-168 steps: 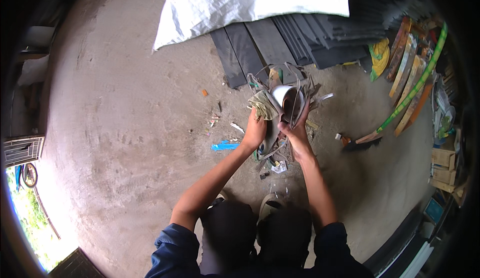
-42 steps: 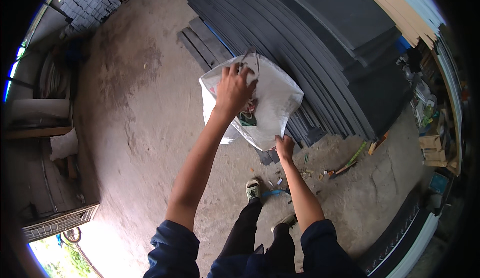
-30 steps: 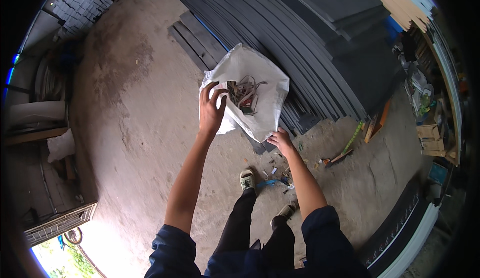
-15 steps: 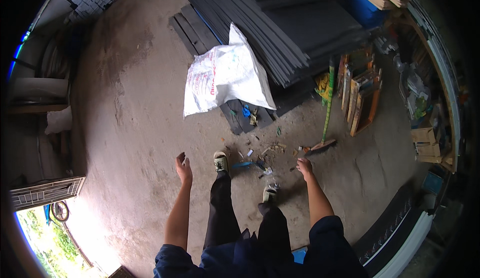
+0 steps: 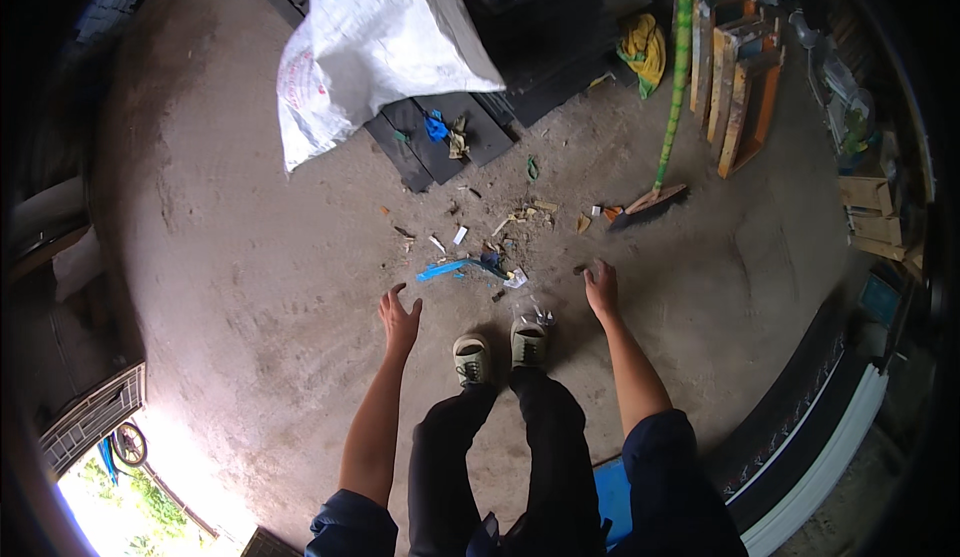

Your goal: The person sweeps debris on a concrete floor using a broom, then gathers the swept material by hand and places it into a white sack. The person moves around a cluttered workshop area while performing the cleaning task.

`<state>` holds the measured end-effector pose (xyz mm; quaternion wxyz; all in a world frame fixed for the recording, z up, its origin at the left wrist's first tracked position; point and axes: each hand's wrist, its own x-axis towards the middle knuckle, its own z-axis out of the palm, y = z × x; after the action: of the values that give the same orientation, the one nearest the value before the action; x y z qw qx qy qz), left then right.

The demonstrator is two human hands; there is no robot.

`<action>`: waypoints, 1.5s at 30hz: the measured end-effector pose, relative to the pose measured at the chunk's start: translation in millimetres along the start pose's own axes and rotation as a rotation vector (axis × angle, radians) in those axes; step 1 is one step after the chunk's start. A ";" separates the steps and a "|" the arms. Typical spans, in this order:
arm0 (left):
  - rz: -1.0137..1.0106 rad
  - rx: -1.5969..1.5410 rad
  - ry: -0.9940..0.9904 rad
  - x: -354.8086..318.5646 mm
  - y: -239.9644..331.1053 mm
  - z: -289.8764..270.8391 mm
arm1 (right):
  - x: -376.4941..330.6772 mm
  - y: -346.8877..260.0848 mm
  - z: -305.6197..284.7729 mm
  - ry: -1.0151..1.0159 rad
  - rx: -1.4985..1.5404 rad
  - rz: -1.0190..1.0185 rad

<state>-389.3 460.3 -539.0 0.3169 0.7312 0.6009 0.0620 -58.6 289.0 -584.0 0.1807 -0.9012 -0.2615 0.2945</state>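
My left hand (image 5: 400,321) hangs over the concrete floor with thumb and fingers apart, holding nothing. My right hand (image 5: 601,291) is also empty, its fingers loosely bent and pointing forward. Between and beyond the hands lies scattered litter (image 5: 520,219): paper bits, scraps and a bright blue strip (image 5: 448,268). A crumpled clear plastic piece (image 5: 541,316) lies at the toe of my right shoe. Beyond my right hand a broom (image 5: 676,87) with a green banded handle stands upright, bristles on the floor. A large white woven sack (image 5: 385,37) lies across dark boards ahead to the left.
Dark stacked sheets (image 5: 590,47) fill the far middle. Wooden frames (image 5: 742,97) and a yellow-green cloth (image 5: 645,52) are near the broom. Long black and white panels (image 5: 800,467) lie at the right. A bright doorway with a wheel (image 5: 129,444) is at the lower left.
I have stepped forward, and my feet are now side by side near the litter. The sack, litter and broom appear closer. Both hands stay empty.
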 end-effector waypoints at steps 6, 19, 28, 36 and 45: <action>0.241 0.121 0.075 67.5 -90.8 142.5 | 120.8 54.8 105.9 0.279 -0.273 -0.218; 0.229 0.281 0.245 125.4 -93.3 236.0 | 170.5 72.9 183.3 0.661 -0.177 -0.329; 0.348 0.185 0.331 162.4 -77.7 217.5 | 200.9 -13.3 186.9 0.387 -0.030 -0.649; 0.335 0.187 0.348 198.0 -72.7 207.0 | 240.1 -31.3 204.3 0.450 -0.206 -0.703; 0.364 0.052 0.437 281.4 -54.3 193.7 | 269.9 -144.7 219.1 0.173 0.096 -1.078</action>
<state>-267.5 647.5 -803.2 0.1445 0.8043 0.5151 0.2586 -62.2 598.1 -799.1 0.3679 -0.6511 -0.6568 0.0964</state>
